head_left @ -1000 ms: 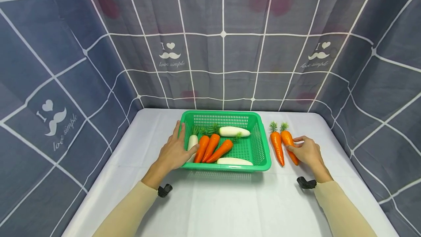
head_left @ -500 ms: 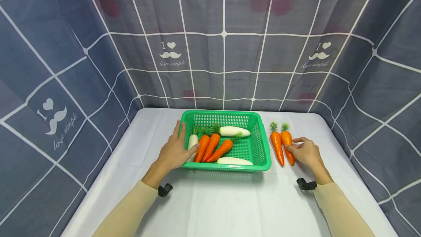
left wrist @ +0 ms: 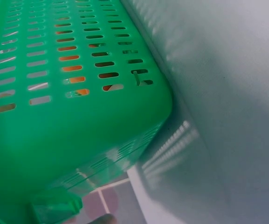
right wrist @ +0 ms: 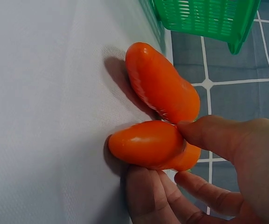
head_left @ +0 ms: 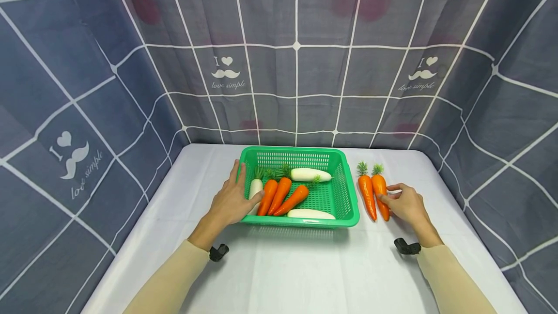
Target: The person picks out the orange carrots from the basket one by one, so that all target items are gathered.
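A green plastic basket (head_left: pixel 333 223) holds several carrots (head_left: pixel 279 193) and several white radishes (head_left: pixel 310 174). My left hand (head_left: pixel 228 202) rests at the basket's left rim with its fingers extended and the thumb over the rim. To the right of the basket, two orange carrots lie side by side on the white cloth. My right hand (head_left: pixel 407 202) pinches the right-hand carrot (right wrist: pixel 146 144) between the thumb and fingers. The other loose carrot (head_left: pixel 367 193) lies just left of it; in the right wrist view the two look close together near their tops.
A white cloth (head_left: pixel 301 265) covers the table. Grey-blue checked curtains (head_left: pixel 270 71) stand behind it and on both sides. In the left wrist view, the slotted basket wall (left wrist: pixel 78 126) fills much of the picture.
The lower end of the pinched carrot has swung left, so it lies closer to and more in line with the other loose carrot. My left hand and the basket have stayed put.
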`<state>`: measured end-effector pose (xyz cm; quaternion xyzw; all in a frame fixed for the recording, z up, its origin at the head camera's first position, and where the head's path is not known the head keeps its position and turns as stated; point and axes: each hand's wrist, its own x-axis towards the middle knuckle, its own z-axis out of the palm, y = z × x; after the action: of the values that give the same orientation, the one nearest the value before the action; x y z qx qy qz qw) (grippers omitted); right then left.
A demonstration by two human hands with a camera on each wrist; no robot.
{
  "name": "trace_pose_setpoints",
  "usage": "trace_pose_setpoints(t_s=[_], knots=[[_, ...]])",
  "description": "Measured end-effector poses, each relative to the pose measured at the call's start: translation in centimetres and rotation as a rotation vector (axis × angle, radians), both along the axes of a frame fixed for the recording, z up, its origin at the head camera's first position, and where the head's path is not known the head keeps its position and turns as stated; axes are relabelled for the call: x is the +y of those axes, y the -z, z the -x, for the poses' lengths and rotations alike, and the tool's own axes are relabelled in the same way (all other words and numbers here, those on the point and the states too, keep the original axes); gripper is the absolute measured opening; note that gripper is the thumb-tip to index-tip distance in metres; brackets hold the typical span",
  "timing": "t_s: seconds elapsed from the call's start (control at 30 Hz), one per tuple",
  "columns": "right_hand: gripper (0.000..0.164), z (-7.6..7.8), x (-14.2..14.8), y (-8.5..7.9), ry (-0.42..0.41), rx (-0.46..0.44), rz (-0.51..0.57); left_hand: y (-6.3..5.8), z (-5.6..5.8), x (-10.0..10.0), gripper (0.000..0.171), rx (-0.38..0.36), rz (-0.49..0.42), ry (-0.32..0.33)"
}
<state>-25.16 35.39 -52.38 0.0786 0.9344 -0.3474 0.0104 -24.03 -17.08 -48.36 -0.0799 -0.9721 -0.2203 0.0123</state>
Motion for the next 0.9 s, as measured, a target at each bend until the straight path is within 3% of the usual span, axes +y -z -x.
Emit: trace_pose_setpoints(t_s=[0.37,0.57,0.9], knots=[[0.066,-0.5,-0.5,-0.6,-0.004,0.120,-0.120,0.1,0.0,0.0,0.112,0.003,-0.007,-0.002],[0.059,-0.6,-1.7,-2.1,-0.024,0.245,-0.165,0.1,0.3,-0.2,0.109,0.005,-0.042,-0.003],[0.062,-0.4,-5.1,-5.1,-0.139,0.334,-0.152,0.3,0.1,-0.4,0.108,-0.012,-0.120,0.001]])
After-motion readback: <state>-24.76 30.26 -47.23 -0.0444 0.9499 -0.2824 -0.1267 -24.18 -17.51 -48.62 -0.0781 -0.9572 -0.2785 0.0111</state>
